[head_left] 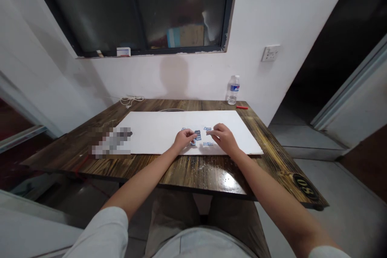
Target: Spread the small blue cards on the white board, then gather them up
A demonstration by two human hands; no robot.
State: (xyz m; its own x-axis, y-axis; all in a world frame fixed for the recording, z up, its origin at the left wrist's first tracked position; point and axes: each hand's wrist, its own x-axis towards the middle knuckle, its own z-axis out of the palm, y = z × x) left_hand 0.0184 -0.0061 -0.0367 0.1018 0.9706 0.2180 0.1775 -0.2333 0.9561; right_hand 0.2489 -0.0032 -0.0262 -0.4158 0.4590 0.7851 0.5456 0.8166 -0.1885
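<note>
Left hand (pixel 185 139) and right hand (pixel 220 138) among blue paper clips (pixel 197 134) on a white sheet (pixel 151 133)

Both grips are narrow, fingertips just beside the small flat wire clips; whether either holds one, I cannot tell. The smooth sheet lies on a glossy, dark-grained wooden bench (pixel 193 169).

The wood table (pixel 193 172) is dark and rough, with a shiny coat on top. The big white sheet (pixel 151 133) looks like smooth, matt paper. The little blue clips (pixel 198 135) look like shiny metal. The bottle (pixel 233 90) is clear, glossy plastic.
</note>
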